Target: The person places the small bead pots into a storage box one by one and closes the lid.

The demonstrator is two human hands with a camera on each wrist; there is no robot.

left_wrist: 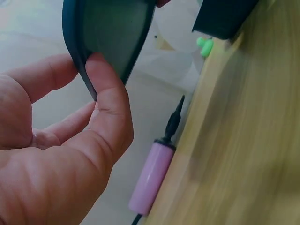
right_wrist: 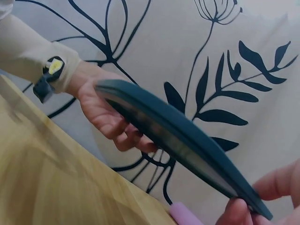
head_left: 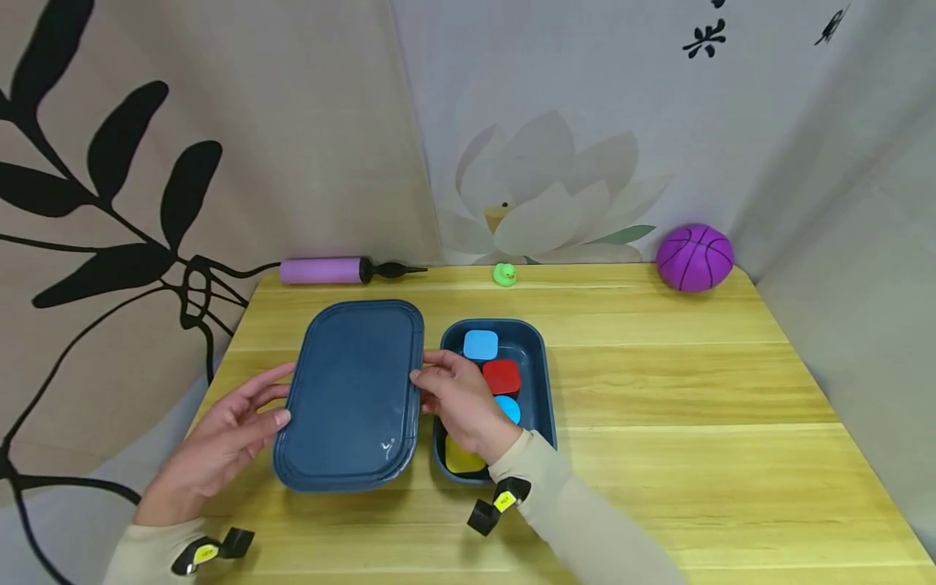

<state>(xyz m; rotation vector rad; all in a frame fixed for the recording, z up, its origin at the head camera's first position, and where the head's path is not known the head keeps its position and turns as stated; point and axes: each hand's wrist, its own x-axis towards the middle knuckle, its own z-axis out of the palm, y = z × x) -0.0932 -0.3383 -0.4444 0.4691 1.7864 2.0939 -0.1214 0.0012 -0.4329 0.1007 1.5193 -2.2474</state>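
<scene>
Both hands hold a dark blue rectangular lid [head_left: 349, 390] above the table, and the wrist views show its edges held clear of the wood. My left hand [head_left: 228, 435] pinches the lid's left edge between thumb and fingers. On the opposite edge, my right hand [head_left: 466, 406] pinches with its thumb on top. Beneath the right hand stands a dark blue box [head_left: 539, 382], uncovered. Inside it lie a light blue square block [head_left: 480, 344], a red block [head_left: 501, 376], a round blue piece [head_left: 508, 408] and a yellow piece [head_left: 462, 459]; the hand partly covers some of them.
Along the table's back edge lie a purple hand pump [head_left: 322, 270] with a black nozzle, a small green rubber duck [head_left: 504, 275] and a purple ball [head_left: 695, 258] at the right corner. The wooden table [head_left: 702, 455] meets a patterned curtain [head_left: 292, 138] behind.
</scene>
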